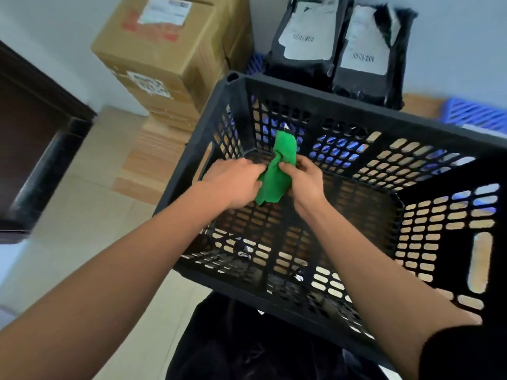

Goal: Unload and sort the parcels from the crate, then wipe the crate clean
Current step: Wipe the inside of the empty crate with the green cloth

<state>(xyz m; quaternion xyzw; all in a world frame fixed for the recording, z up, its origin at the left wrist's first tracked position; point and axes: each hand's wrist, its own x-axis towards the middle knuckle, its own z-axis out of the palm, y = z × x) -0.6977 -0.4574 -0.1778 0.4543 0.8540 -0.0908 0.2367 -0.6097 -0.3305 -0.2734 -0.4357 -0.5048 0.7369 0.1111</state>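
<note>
A black perforated plastic crate fills the middle of the view, with nothing lying inside it. Above its interior both hands hold a bunched green cloth. My left hand grips the cloth's left side. My right hand pinches its right side with thumb and fingers. Two black mailer parcels with white labels stand against the wall behind the crate. A stack of cardboard boxes stands to the left of them.
Flat cardboard boxes lie under the big box beside the crate's left wall. A blue plastic basket shows behind the crate at right. A dark wooden piece of furniture stands at far left on the pale tiled floor.
</note>
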